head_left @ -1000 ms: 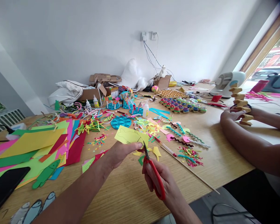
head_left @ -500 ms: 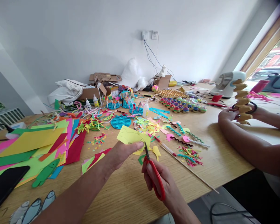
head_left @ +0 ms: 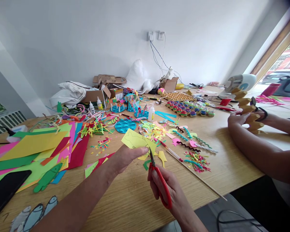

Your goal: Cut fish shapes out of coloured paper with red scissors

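1. L hand [head_left: 122, 159]: fingers closed in a pinch on the yellow sheet [head_left: 135, 140], thumb flat on top near its lower R corner; my other fingers are mostly hidden below, so exact grip can't be confirmed. Sheet is held clear of the tabletop [head_left: 128, 199] and carries a pencil-type fish outline.

2. R hand [head_left: 175, 187]: fingers wrapped round the red handles of the scissors [head_left: 165, 185], blades pointing up & away from me. Blade tips sit at the sheet's lower R edge, just beside my L thumb; blade gap too small to tell.

3. Adj. items: green scrap [head_left: 146, 165] L of the scissors, yellow offcut [head_left: 162, 156] to R, thin stick [head_left: 203, 178] lying diag. farther R. Mixed paper-scrap pile [head_left: 156, 131] lies beyond the sheet, w/ a white glue bottle [head_left: 151, 114] upright behind it.

4. L side: coloured paper stack [head_left: 31, 145], green fish cutout [head_left: 48, 178] on its near edge, black phone [head_left: 7, 190], blue-grey fish cutouts [head_left: 33, 217] near my L forearm.

5. Far R: co-worker's hands [head_left: 238, 120] hold a tan carton strip [head_left: 253, 117], approx. upright.
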Action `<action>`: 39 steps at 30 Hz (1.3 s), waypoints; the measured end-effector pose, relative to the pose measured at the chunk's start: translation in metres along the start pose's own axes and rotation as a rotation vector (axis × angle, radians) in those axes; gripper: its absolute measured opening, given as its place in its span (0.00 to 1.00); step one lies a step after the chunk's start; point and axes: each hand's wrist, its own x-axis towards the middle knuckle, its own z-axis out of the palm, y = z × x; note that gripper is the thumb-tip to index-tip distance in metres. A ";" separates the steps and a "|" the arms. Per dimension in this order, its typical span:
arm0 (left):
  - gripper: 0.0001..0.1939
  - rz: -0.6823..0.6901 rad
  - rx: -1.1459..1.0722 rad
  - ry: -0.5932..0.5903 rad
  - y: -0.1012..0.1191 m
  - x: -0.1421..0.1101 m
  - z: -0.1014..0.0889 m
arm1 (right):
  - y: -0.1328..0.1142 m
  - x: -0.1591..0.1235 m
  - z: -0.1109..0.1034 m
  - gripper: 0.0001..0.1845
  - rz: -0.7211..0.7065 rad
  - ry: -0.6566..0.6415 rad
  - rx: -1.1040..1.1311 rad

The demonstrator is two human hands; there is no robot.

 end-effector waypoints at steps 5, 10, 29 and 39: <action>0.11 0.005 0.004 -0.025 -0.001 0.001 -0.001 | 0.003 -0.001 -0.001 0.26 -0.014 -0.015 0.008; 0.11 0.018 0.016 -0.029 -0.001 0.001 -0.001 | 0.002 -0.002 -0.002 0.25 -0.017 -0.014 0.012; 0.10 0.008 0.050 -0.094 -0.002 0.002 -0.002 | 0.001 -0.002 -0.002 0.26 -0.014 0.001 -0.002; 0.08 0.024 0.113 -0.120 -0.002 0.002 -0.005 | 0.004 -0.004 -0.004 0.24 -0.014 0.005 -0.045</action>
